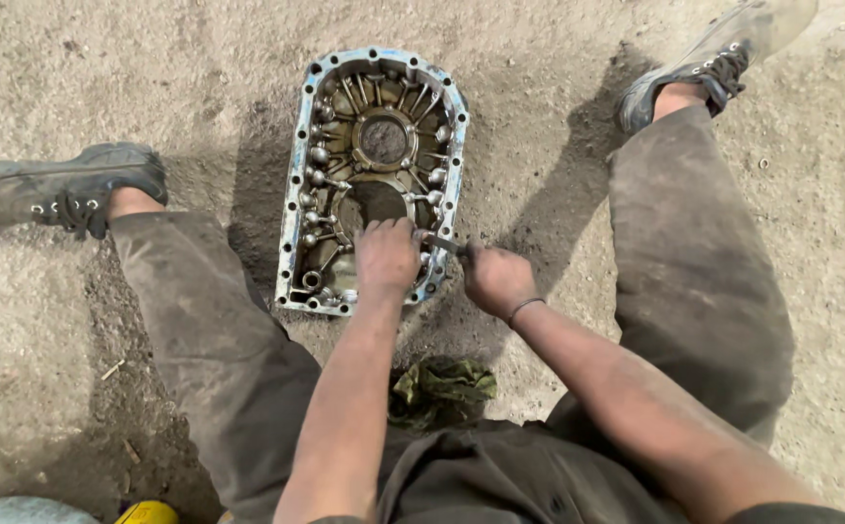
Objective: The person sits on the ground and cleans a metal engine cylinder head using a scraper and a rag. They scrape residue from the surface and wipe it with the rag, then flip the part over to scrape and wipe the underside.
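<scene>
right hand (496, 278) closed around a thin metal tool (445, 244), tip at the casing's right rim | left hand (387, 255) curled, pressing down inside the metal casing (372, 180), holding nothing that shows | casing lies flat on dirt ground (539, 126) between the legs | green rag (442, 391) near, below the hands

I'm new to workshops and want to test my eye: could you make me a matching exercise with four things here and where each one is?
Things:
1. metal casing
2. green rag
3. left hand
4. right hand

Places:
A. gripping a thin metal tool
B. on the ground between the legs
C. pressed inside the casing
D. flat on the sandy ground

Pairs: 1-D, 2-B, 3-C, 4-A
</scene>
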